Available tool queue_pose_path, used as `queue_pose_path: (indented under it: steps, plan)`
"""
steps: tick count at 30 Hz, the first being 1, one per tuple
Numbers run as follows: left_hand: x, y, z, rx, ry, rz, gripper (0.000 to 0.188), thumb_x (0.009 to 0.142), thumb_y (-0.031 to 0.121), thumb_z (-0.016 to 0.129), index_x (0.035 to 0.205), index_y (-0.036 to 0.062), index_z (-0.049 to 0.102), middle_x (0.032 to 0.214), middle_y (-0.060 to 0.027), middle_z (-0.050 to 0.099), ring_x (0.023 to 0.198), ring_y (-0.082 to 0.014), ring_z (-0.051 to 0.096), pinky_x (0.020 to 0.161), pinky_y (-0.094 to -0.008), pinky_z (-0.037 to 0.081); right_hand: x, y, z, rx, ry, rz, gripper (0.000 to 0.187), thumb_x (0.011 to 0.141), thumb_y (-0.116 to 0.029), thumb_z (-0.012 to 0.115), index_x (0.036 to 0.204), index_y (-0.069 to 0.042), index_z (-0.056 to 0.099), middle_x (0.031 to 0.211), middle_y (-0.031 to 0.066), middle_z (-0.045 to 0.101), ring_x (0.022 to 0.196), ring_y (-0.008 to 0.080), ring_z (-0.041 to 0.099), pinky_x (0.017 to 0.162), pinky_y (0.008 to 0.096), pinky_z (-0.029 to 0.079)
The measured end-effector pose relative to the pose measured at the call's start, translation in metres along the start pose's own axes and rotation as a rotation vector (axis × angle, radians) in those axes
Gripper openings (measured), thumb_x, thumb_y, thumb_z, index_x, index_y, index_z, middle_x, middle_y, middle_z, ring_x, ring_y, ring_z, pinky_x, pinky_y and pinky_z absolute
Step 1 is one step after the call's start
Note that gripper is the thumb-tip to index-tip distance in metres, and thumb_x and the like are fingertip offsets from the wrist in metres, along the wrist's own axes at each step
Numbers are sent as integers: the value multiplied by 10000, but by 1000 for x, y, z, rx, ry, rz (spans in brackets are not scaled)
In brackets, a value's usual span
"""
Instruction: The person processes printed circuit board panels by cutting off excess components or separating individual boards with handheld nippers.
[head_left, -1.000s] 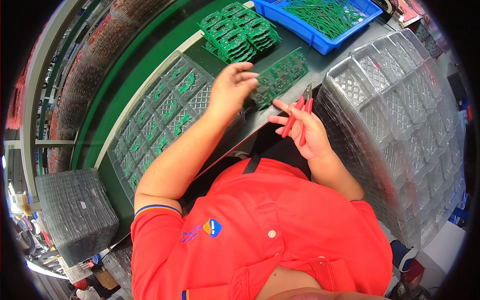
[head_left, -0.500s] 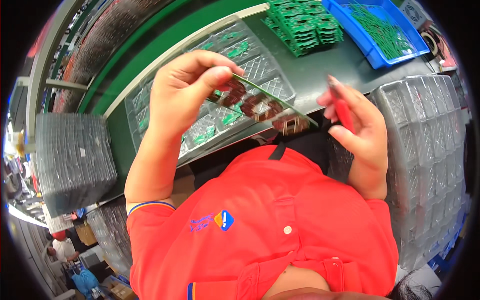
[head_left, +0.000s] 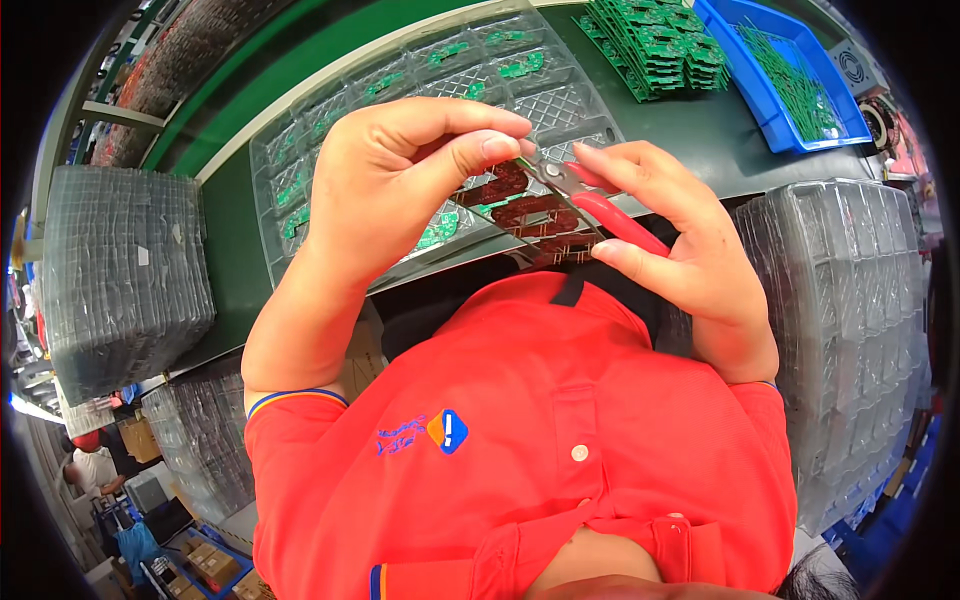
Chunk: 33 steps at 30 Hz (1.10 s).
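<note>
My left hand [head_left: 375,185] pinches the upper corner of a circuit board panel [head_left: 530,215] between thumb and forefinger. Dark reddish boards with cut-outs and small pins show on the panel, which hangs tilted in front of my body. In my right hand [head_left: 690,225] is a pair of red-handled cutting pliers [head_left: 625,222]. Their metal jaws reach the panel's upper edge, close beside my left fingertips; whether they bite into it cannot be made out. Behind the panel lies a clear compartment tray [head_left: 555,105] with small green circuit boards [head_left: 520,66] in several pockets.
A pile of green board panels [head_left: 660,50] stands at the back, beside a blue bin [head_left: 745,80] of thin green strips [head_left: 790,85]. Stacked clear trays rise at the left [head_left: 125,280] and right [head_left: 840,350]. Far lower left, another person [head_left: 95,468] is visible.
My right hand has moved left and up, bringing the pliers from apart to the panel's edge. The panel has turned in my left hand, and the whole view has shifted slightly.
</note>
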<state>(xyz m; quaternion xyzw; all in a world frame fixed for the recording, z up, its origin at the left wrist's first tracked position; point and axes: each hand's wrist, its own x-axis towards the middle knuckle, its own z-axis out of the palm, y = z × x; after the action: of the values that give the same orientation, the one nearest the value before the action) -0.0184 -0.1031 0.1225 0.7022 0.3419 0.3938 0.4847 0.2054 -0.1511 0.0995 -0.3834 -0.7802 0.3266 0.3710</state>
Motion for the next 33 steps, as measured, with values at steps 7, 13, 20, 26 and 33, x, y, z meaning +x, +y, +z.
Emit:
queue_pose_path:
  steps: [7, 13, 20, 26, 33]
  plan:
    - [17, -17, -2, 18, 135, -99, 181, 801, 138, 613, 907, -3, 655, 787, -48, 657, 692, -61, 582, 620, -187, 467, 9, 17, 29, -649, 317, -221, 522, 611, -47, 676, 1120, -50, 559, 878, 92, 554, 731, 230, 552, 623, 291, 449]
    - [32, -26, -9, -100, 109, -88, 229, 817, 108, 594, 1009, -16, 605, 894, -90, 642, 783, -94, 590, 697, -209, 473, 24, 23, 27, -874, 421, -274, 473, 647, -43, 666, 1109, -85, 575, 846, 74, 550, 708, 205, 542, 584, 283, 437]
    - [16, -51, 5, -833, -27, 24, 394, 911, 244, 443, 1183, -41, 430, 1110, -126, 552, 1069, -208, 512, 891, -320, 415, 26, 28, 7, 288, 343, 54, 455, 747, -32, 612, 1186, 11, 498, 1026, 62, 557, 917, 110, 515, 813, 223, 391]
    - [3, -58, 37, -871, 242, -36, 365, 925, 247, 406, 1187, -6, 411, 1144, -128, 507, 1024, -235, 518, 858, -399, 457, 21, 37, 10, 322, 190, 108, 455, 767, -65, 600, 1201, 9, 485, 1058, 65, 552, 953, 129, 514, 849, 249, 386]
    - [6, -57, 48, -852, 410, 91, 336, 935, 233, 382, 1169, -5, 419, 1143, -152, 500, 1071, -231, 490, 870, -388, 454, 26, 38, 38, -609, 504, -145, 467, 689, -43, 641, 1146, -46, 539, 921, 110, 567, 777, 201, 552, 633, 260, 438]
